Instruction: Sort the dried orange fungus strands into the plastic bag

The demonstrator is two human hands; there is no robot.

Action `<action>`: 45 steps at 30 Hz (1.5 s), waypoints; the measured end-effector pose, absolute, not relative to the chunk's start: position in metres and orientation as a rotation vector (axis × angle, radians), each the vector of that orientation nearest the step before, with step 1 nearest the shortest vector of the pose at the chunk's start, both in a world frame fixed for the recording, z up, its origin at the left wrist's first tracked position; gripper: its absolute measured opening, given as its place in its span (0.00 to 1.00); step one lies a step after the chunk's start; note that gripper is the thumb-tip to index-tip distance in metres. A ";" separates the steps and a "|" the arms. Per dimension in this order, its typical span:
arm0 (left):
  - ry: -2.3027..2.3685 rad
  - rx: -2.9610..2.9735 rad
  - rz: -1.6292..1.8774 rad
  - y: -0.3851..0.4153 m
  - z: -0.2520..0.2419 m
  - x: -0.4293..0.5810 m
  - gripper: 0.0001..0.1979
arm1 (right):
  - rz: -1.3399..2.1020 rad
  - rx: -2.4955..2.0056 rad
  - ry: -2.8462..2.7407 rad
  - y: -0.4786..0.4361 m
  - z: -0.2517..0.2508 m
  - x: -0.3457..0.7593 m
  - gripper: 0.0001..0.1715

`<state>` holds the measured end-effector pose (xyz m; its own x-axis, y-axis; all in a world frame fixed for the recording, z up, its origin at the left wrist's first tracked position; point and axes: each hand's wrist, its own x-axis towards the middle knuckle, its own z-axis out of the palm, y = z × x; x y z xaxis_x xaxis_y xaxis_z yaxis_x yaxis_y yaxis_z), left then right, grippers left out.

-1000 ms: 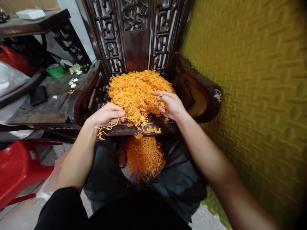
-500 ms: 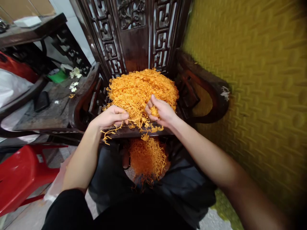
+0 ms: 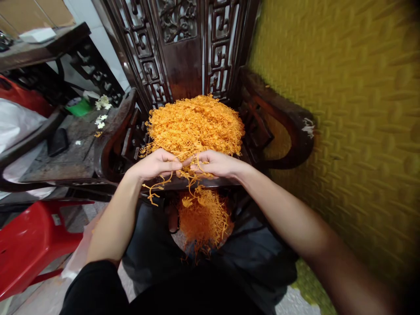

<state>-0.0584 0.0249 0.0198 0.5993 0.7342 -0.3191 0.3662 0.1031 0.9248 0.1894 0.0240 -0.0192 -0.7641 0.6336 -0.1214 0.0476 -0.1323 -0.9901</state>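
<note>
My left hand [image 3: 161, 164] is closed in a pinch on an orange branching strand [image 3: 151, 188], one end of which dangles below the fingers. Close beside it, fingertips almost meeting, my right hand [image 3: 214, 164] is also closed on thin orange strands that hang down between the hands. Behind both hands a large heap of tangled orange strands [image 3: 197, 122] covers the seat of a dark carved wooden chair [image 3: 183, 65]. More orange strands [image 3: 203, 218] lie lower down, between my knees. Exactly where the fingertips grip is partly hidden.
Curved chair arms stand on both sides, the right arm [image 3: 282, 98] near a yellow textured mat [image 3: 344, 109]. At left, a second wooden seat [image 3: 78, 162] bears a black phone-like object [image 3: 58, 142], a green container [image 3: 78, 107] and white flower-like bits [image 3: 101, 121]. A red plastic stool [image 3: 33, 232] stands lower left.
My right hand has moved left and slightly down from the heap to meet my left hand. The clump in its palm no longer shows; thin strands now hang between the hands.
</note>
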 end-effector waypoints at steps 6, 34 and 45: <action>1.030 1.395 0.600 0.024 0.036 -0.079 0.21 | 0.879 -1.253 -1.924 0.052 -0.021 0.225 0.17; 1.097 1.062 0.858 0.038 0.024 -0.085 0.22 | 1.904 -0.826 -1.205 0.029 -0.017 0.170 0.24; 0.809 0.793 0.982 0.042 0.017 -0.061 0.26 | 1.848 -0.739 -1.175 0.019 -0.021 0.142 0.27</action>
